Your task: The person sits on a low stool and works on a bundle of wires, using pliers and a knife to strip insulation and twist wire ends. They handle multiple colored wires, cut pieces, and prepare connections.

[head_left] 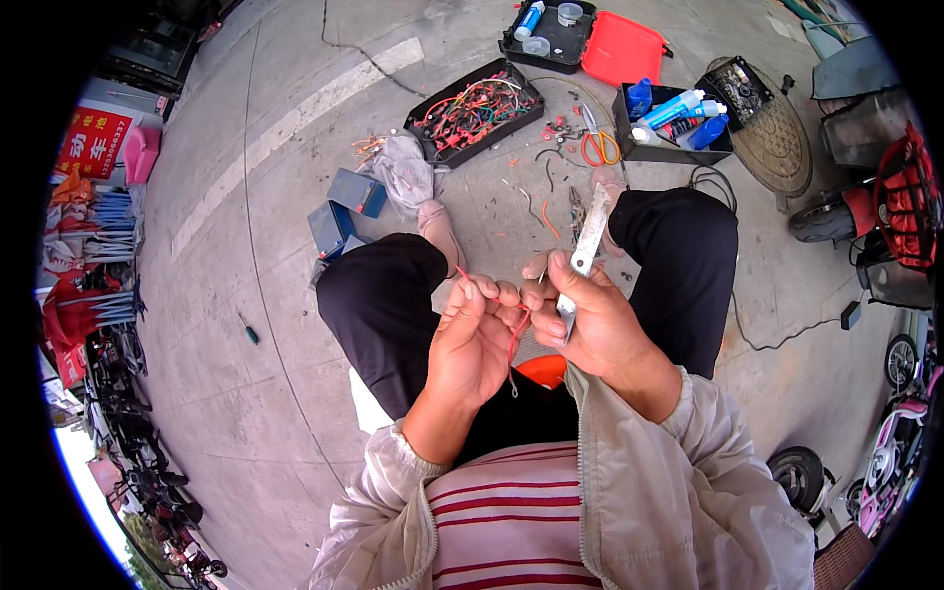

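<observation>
Smooth plastic, slightly glossy, sheathes the thin red wire (514,340); the flat blade (592,226) is metal, its pale face smudged and worn; the jacket (678,482) is light woven cloth with a soft sheen and creases; the striped shirt (506,533) is matt fabric, the trousers (678,270) dark, smooth cloth; the floor (226,226) is matt concrete, rough and stained; the tray (497,137) is black plastic, the open lid (623,47) smooth red plastic; the bottles (710,132) are glossy plastic; the scissors (596,135) pair metal blades with plastic handles; the crumpled pale sheet (405,172) may be cloth or thin plastic.
</observation>
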